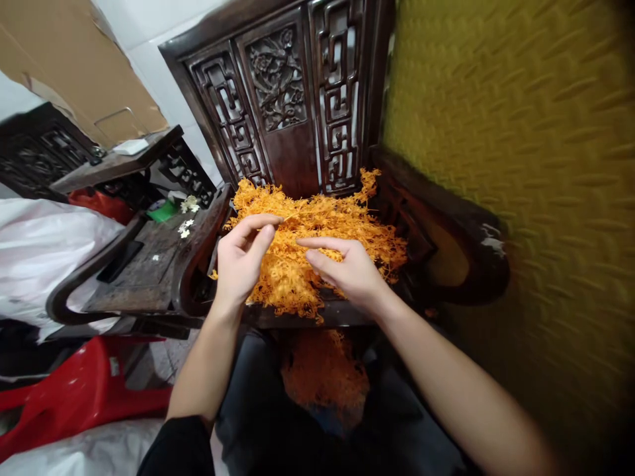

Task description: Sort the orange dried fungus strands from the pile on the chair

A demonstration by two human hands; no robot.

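Observation:
A heap of orange, curly, thread-like plastic sprigs (317, 225) covers the seat of a dark carved wooden chair (292, 155). My left hand (241, 258) is over the heap's left side, thumb and forefinger bent toward each other. A thin orange strand (290, 217) shows at its fingertips and seems to be held there, though the heap behind makes its outline hard to follow. Facing it from the right, my right hand (350, 268) has forefinger and thumb stretched out and slightly apart, with nothing visible between them. Its other fingers are mostly hidden.
More orange material (325, 370) lies low between my knees. To the left, a wooden seat (143, 271) carries a green tape roll (163, 210) and small pale flower pieces (186, 228). A red plastic stool (79, 390) and white sacks (44, 244) are beside it. A yellow textured surface (506, 132) rises at right.

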